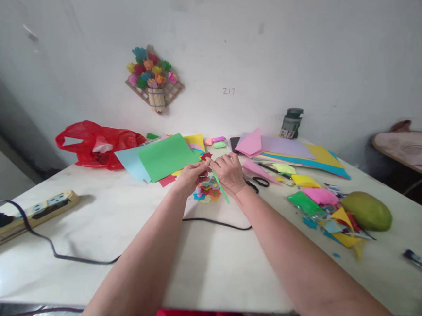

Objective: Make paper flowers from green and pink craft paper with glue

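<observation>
My left hand and my right hand meet over the middle of the white table, fingertips pinched together. A narrow green paper strip slants down from between them, its lower end free beside my right hand. What the left fingertips grip is hidden. Beneath the hands lies a cluster of small colourful paper flowers, partly covered. Black-handled scissors rest just right of my right hand. A green paper sheet over a light blue sheet lies to the left of my left hand.
A red plastic bag and a power strip are on the left; a black cord crosses the table. To the right are clay packets, paper scraps, a green fruit, and stacked coloured sheets near a dark bottle.
</observation>
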Tool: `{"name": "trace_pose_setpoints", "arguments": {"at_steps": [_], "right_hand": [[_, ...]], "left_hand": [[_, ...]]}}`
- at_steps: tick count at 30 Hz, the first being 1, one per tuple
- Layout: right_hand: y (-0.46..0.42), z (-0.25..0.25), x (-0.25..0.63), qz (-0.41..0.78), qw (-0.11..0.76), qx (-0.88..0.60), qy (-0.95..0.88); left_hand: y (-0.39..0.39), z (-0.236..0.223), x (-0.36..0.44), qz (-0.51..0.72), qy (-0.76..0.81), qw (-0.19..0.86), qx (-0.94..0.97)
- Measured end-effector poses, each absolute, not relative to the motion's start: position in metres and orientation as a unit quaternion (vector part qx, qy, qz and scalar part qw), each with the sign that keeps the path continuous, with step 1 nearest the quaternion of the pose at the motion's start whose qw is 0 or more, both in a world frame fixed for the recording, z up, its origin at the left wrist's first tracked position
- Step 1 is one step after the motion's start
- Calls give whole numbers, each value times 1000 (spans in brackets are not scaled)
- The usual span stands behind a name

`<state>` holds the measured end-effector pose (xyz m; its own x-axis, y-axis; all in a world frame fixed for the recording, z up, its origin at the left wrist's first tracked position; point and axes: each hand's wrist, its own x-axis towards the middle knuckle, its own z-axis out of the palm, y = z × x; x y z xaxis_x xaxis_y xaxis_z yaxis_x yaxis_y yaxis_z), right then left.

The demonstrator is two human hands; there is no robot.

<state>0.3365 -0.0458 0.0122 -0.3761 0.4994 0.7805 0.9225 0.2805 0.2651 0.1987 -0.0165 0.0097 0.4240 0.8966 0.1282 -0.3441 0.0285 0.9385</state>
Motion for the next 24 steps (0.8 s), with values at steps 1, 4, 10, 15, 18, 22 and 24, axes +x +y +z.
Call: {"name": "trace_pose_setpoints", "arguments": {"at_steps": [1,4,10,15,18,22,24], "right_hand": [[-46,12,336,-375,289,-471,-745],[-45,11,335,-383,290,-454,-751],[-41,6,337,-358,275,-444,-774],[-41,4,339,-335,262,-450,-786],[-43,5,341,-330,244,-459,-788],[-45,7,345,-333,218,-470,-788],[-45,7,346,-337,207,-473,-787]], "left_hand": [[-16,10,199,475,259,663,516],[-15,10,200,502,244,655,509],[-12,5,202,546,204,659,476],[-14,5,204,570,159,675,441],[-16,7,203,570,146,689,423],[-16,7,201,545,139,711,422],[-15,7,201,541,143,708,431]]}}
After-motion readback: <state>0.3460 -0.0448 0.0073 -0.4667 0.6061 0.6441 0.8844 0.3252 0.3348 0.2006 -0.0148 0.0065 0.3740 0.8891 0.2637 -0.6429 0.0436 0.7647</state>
